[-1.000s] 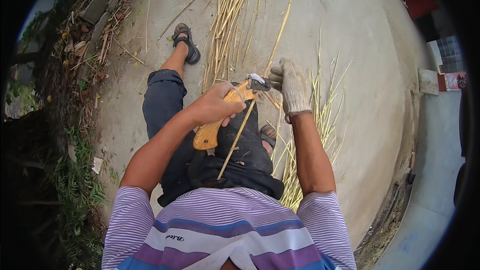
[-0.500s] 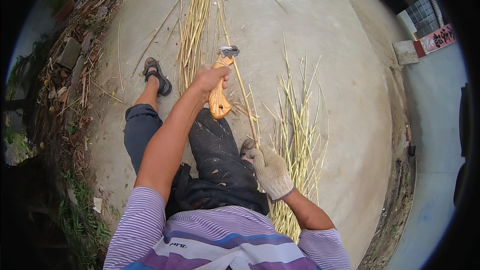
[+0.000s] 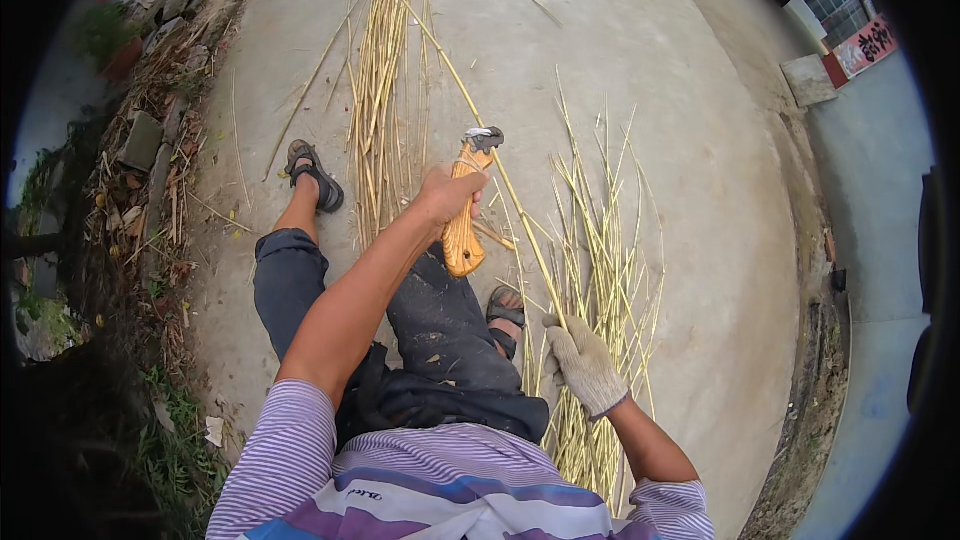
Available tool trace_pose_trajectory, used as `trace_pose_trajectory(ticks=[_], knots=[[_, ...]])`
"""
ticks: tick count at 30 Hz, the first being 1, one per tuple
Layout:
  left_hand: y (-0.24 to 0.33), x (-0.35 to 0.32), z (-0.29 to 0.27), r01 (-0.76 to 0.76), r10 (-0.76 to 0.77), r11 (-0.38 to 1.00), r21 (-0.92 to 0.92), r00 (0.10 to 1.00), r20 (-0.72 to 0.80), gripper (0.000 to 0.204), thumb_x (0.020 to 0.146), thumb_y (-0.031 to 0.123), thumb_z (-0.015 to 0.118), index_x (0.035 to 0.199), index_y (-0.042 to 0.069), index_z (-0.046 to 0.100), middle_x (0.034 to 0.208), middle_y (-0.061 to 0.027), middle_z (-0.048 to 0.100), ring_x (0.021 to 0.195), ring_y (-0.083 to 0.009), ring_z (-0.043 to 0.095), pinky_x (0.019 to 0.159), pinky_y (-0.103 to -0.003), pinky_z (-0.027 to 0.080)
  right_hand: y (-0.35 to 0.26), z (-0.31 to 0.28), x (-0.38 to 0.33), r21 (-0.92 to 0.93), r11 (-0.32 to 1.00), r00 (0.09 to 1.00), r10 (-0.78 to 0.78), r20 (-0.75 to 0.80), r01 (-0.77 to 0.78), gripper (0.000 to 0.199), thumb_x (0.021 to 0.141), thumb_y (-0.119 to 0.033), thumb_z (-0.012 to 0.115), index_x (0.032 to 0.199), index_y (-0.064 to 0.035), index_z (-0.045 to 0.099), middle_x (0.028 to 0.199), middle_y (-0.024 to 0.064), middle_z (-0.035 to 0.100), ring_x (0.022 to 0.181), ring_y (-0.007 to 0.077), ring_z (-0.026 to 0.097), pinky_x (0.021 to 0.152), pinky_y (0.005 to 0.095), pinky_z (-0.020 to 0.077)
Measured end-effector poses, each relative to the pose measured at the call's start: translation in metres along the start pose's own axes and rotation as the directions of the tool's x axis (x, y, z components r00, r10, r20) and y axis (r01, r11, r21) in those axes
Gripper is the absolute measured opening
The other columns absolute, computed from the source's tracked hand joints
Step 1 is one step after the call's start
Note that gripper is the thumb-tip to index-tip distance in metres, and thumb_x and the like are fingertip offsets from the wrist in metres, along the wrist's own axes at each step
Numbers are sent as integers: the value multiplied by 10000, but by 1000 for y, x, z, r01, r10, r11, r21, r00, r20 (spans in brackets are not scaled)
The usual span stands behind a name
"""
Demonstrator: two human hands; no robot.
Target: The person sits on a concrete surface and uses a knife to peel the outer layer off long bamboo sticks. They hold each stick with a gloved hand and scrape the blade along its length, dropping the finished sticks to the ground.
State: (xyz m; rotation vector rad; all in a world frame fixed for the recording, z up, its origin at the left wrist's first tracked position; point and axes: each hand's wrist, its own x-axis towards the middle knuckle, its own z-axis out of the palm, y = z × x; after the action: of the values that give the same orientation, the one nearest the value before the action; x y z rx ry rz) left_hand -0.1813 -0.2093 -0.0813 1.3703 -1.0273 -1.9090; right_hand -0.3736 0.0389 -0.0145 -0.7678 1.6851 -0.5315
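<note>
My bare left hand (image 3: 450,196) is closed round the handle of a wooden-handled tool (image 3: 464,243) with a small dark metal head. That head sits against a long thin yellow stalk (image 3: 524,216), which slants from the far left down to my right hand. In a knitted work glove, my right hand (image 3: 588,368) grips the stalk's near end, off to the right of my knee. I cannot make out a blade on the tool's head. Beside the gloved hand lies a bundle of pale stripped stalks (image 3: 605,240).
Another bundle of darker yellow stalks (image 3: 378,120) lies ahead on the concrete ground (image 3: 720,240). My sandalled feet stand apart, the left foot (image 3: 314,176) beside that bundle. Rubble and dry litter (image 3: 150,170) line the left edge; a grey wall (image 3: 870,220) runs along the right.
My right hand has moved right and slightly nearer, and the stalk it grips now slants more. The left hand with the tool has shifted right and a little nearer.
</note>
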Motion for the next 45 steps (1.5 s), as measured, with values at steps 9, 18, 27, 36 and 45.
trace_pose_trajectory(ticks=[9,18,27,36,45], knots=[[-7,-15,-11,-72,72,997,-14,997,11,147,907,158,685,895,36,603,669,-15,568,505,-110,540,453,-267,429,-28,33,122,-438,770,834,-546,-77,464,325,1021,-303,452,1055,-69,674,908,212,658,848,416,652,740,472,511],[64,39,-157,-142,96,981,-134,948,-303,121,938,126,669,906,22,617,679,-15,588,505,-101,544,412,-244,423,89,-9,-108,-605,745,960,-217,176,280,233,1024,-247,474,1098,-114,650,816,127,667,752,324,692,652,415,548],[10,-24,-41,-84,82,991,-103,996,-31,133,952,172,653,930,62,580,702,3,560,511,-95,544,454,-242,451,-44,28,10,-205,964,985,-158,62,167,321,1021,-305,480,1179,-49,592,833,172,670,739,328,681,672,409,528],[-14,-58,-19,-74,75,996,-54,997,30,208,940,204,664,990,34,553,723,-11,555,525,-107,551,476,-275,463,-51,53,85,-584,742,875,-472,-105,330,301,1005,-337,501,1171,-109,606,850,241,667,805,463,652,704,540,501],[-28,-77,-2,-87,88,989,-116,996,4,218,956,220,677,985,40,559,727,-11,551,516,-101,547,465,-245,437,-49,63,90,-867,412,745,-663,-74,281,140,902,-212,615,915,-87,553,649,171,629,581,368,670,504,484,500]])
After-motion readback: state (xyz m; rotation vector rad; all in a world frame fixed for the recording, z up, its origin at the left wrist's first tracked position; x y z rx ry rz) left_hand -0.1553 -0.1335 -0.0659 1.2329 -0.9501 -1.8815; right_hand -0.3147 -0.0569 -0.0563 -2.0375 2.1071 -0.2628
